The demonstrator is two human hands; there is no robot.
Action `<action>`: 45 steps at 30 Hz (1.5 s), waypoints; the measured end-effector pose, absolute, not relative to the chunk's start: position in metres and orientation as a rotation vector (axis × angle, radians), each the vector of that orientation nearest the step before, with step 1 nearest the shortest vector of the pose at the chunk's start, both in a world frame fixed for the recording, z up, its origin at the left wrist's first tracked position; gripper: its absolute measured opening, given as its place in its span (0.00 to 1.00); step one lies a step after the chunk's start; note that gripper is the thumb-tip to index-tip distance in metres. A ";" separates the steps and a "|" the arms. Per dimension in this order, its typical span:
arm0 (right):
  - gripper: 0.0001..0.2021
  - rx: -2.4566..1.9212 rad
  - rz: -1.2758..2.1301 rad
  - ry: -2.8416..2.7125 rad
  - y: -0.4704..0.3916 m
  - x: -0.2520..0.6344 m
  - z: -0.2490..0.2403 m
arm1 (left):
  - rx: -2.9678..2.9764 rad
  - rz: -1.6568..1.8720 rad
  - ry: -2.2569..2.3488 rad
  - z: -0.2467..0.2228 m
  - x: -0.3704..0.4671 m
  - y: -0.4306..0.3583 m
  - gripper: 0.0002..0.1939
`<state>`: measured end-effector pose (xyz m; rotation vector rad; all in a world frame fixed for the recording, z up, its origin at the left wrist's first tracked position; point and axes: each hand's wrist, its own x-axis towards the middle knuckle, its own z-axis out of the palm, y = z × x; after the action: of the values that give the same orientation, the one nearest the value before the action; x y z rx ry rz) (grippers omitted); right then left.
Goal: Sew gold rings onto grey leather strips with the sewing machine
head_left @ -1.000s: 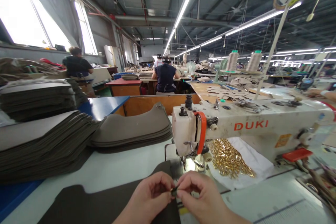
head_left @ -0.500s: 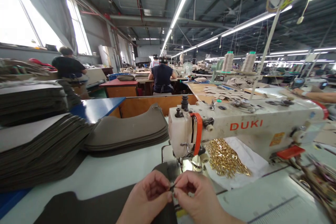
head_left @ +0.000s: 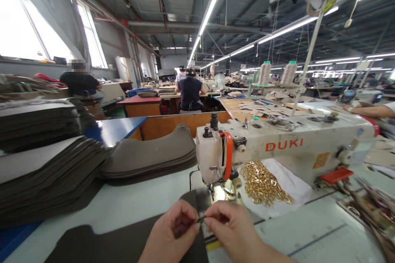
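Note:
My left hand [head_left: 174, 230] and my right hand [head_left: 234, 228] meet just in front of the sewing machine [head_left: 251, 152]. Between them is a small dark strip [head_left: 200, 219], pinched at either end by thumb and fingers. Anything else inside the pinch is too small to make out. Under my left hand a dark grey-brown panel [head_left: 129, 240] lies flat, and its far end reaches toward the lit presser foot [head_left: 214, 193]. Gold metal rings or clasps [head_left: 265, 185] lie heaped on a white sheet [head_left: 296, 181] beyond my right hand.
Stacks of dark panels [head_left: 46, 176] rise on the left, with a further stack [head_left: 151, 152] behind the panel. At the right edge sit loose strips [head_left: 370, 213]. Thread cones [head_left: 264, 74] stand behind the machine. Several people [head_left: 190, 92] sit at other tables.
My hands stay together, and more of the dark strip shows between the fingertips. The view has shifted slightly. At far right, a co-worker's arm shows more fully.

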<state>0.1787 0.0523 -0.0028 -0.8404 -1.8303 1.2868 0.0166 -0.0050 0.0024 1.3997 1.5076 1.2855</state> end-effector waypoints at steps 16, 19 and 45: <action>0.08 -1.122 1.546 -1.713 0.057 0.186 0.007 | 2.492 0.947 1.937 -0.016 0.007 -0.017 0.14; 0.09 -1.197 1.590 -1.719 0.064 0.176 0.010 | 2.517 0.978 1.912 -0.018 0.009 -0.017 0.14; 0.15 -1.370 1.694 -2.014 0.087 0.162 0.029 | 2.437 1.003 1.816 0.001 0.027 0.009 0.09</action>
<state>0.1619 0.0874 0.0287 -1.3702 -2.0144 1.6937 0.0273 0.0094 0.0013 2.4366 1.8163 1.0032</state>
